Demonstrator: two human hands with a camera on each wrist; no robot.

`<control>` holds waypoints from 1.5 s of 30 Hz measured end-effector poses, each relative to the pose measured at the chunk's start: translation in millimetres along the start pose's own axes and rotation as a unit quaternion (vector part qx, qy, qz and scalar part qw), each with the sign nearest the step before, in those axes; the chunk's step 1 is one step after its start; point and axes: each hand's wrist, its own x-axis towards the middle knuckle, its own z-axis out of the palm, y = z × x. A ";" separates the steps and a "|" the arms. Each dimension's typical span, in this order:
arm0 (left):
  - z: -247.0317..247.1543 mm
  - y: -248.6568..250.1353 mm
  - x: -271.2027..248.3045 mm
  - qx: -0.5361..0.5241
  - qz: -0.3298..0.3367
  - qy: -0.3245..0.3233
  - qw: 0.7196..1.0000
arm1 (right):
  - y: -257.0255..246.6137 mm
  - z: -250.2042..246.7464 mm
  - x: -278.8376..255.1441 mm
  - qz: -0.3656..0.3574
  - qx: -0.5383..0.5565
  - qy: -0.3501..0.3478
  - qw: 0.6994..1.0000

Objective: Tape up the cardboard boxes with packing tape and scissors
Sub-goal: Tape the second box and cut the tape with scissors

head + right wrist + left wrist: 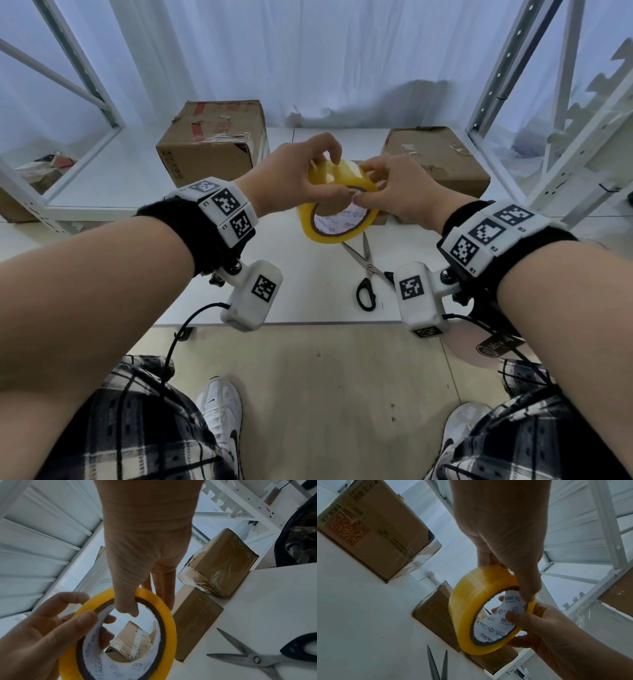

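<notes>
1. Both hands hold the yellow roll of clear packing tape point(337, 202) in the air above the white counter point(301, 291). Your left hand point(291, 178) pinches its rim, and your right hand point(394, 195) has its thumb inside the cardboard core.
2. Judgement: the roll is light and stiff with a slick outer wrap. Grip it by the core and pick at the free end, which is not visible.
3. The steel scissors with black handles point(366, 274) lie open on the counter just below the roll.
4. Three brown cardboard boxes stand behind; the small one point(435, 614) is nearest.

Head view: high, facing down over the counter point(113, 178). Wrist views: close under each palm, facing along the fingers. All three share the tape roll point(337, 209) point(488, 609) point(123, 635).
</notes>
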 end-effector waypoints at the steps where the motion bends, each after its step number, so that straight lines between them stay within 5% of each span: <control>1: 0.9 0.1 0.2 -0.007 -0.001 -0.002 1.000 | -0.7 0.6 -0.1 -0.002 -0.009 0.004 1.000; 45: 21.7 6.0 0.9 -0.050 -0.026 0.021 0.998 | -3.6 5.4 -5.8 -0.026 -0.071 0.005 0.997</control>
